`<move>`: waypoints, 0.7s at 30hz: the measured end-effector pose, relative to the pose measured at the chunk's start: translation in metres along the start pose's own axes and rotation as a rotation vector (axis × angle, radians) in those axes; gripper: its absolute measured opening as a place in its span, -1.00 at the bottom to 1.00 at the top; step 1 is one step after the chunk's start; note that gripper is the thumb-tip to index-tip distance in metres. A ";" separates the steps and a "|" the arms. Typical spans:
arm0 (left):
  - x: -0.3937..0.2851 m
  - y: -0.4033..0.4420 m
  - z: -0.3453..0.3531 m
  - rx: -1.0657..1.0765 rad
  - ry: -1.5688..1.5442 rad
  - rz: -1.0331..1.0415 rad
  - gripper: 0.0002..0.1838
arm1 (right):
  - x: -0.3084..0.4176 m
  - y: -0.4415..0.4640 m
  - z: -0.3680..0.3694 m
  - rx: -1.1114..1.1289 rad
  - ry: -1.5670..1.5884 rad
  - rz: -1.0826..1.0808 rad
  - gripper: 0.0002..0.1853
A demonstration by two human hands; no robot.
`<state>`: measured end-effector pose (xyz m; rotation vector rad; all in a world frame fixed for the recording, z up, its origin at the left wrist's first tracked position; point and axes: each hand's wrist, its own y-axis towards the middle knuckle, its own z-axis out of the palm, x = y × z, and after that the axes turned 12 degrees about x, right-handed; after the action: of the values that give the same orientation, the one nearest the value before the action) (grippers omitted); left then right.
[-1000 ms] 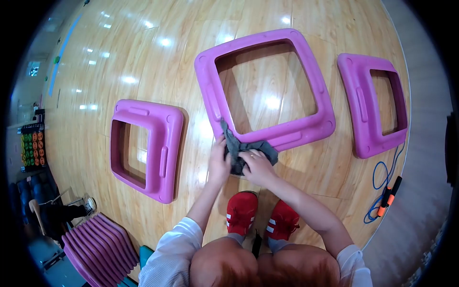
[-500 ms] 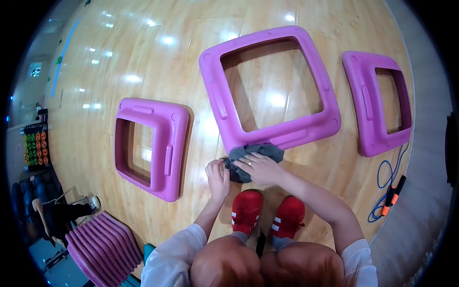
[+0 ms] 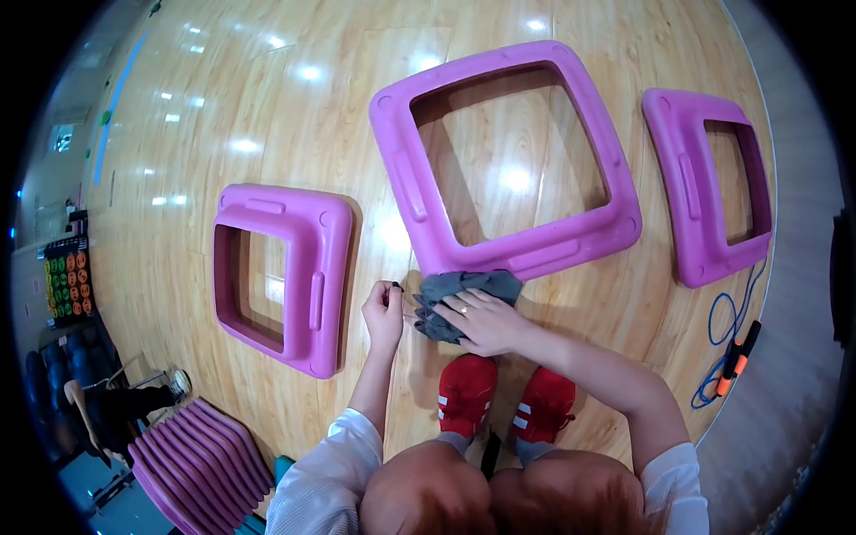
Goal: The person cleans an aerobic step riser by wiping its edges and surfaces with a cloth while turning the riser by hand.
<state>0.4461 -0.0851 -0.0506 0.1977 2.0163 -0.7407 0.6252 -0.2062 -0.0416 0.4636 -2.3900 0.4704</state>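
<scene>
My right hand [image 3: 486, 323] grips a dark grey cloth [image 3: 437, 328] from above, fingers spread across it. The cloth lies against the near corner of a large pink plastic frame [image 3: 419, 218] with a square opening, hiding that corner. To the left of the cloth, my left hand [image 3: 383, 312] is closed in a pinch, apart from the frame. A small dark bit shows at its fingertips, and a thin pale strand seems to run from the hand towards the cloth; I cannot make out what it is.
Similar pink frames lie at left [image 3: 325, 267] and right [image 3: 687, 196] on the wooden floor [image 3: 294, 116]. A jump rope [image 3: 738, 361] lies at right. Stacked pink frames [image 3: 201, 464] stand lower left, near another person's leg [image 3: 138, 398]. My red shoes [image 3: 466, 392] are just below the cloth.
My left hand has come away from the cloth, moving left and slightly up, its fingers now pinched with a dark bit showing. My right hand stays on the cloth, shifted slightly left.
</scene>
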 end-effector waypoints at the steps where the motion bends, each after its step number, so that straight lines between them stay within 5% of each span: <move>1: 0.000 0.000 0.000 -0.009 -0.004 -0.008 -0.87 | -0.001 0.008 0.000 -0.003 0.003 0.005 -0.33; 7: -0.016 -0.002 -0.001 -0.030 -0.008 0.004 -0.87 | -0.005 0.064 -0.005 -0.144 0.029 -0.038 -0.34; 21: -0.023 0.009 0.004 -0.053 -0.001 0.105 -0.89 | 0.002 0.020 0.019 -0.171 -0.112 0.078 -0.37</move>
<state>0.4655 -0.0771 -0.0365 0.2706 2.0056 -0.6209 0.6048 -0.1978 -0.0586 0.3281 -2.5372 0.2770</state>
